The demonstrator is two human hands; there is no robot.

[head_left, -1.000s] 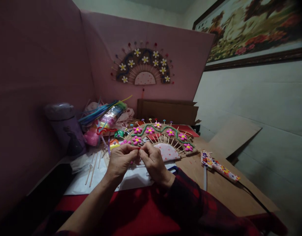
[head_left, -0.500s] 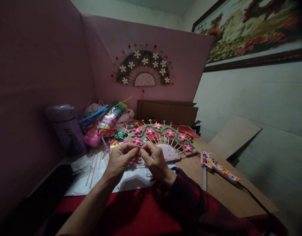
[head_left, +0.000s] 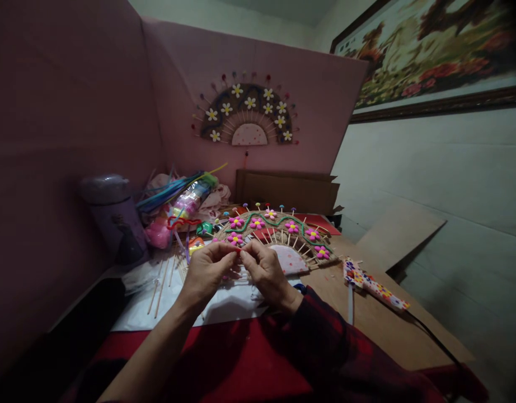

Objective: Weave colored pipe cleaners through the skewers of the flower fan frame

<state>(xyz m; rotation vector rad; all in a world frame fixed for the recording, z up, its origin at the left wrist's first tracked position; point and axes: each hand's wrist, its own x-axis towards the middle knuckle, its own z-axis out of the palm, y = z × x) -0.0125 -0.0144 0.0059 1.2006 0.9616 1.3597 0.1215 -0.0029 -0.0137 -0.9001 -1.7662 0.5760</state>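
A small red lump of what looks like modelling clay [head_left: 238, 251] is pinched between the fingertips of both hands. My left hand [head_left: 207, 273] closes on it with thumb and forefinger. From the other side my right hand [head_left: 267, 274] grips it the same way, partly covering it. Just behind the hands lies a fan-shaped craft piece [head_left: 288, 218] with pink flowers, a wavy green strip, wooden sticks and a spotted half-round base [head_left: 289, 261]. Its lower left part is hidden by my hands.
A glue gun [head_left: 373, 285] with a flowered cover rests on the brown board [head_left: 392, 336] at right. Loose sticks [head_left: 159, 288] lie on white paper [head_left: 136, 313]. A purple bottle [head_left: 117, 221] and bagged coloured clay [head_left: 191, 198] stand at left. A finished fan [head_left: 249, 112] hangs behind.
The view has shifted very slightly. Both hands stay together in nearly the same place, still pinching the red lump.
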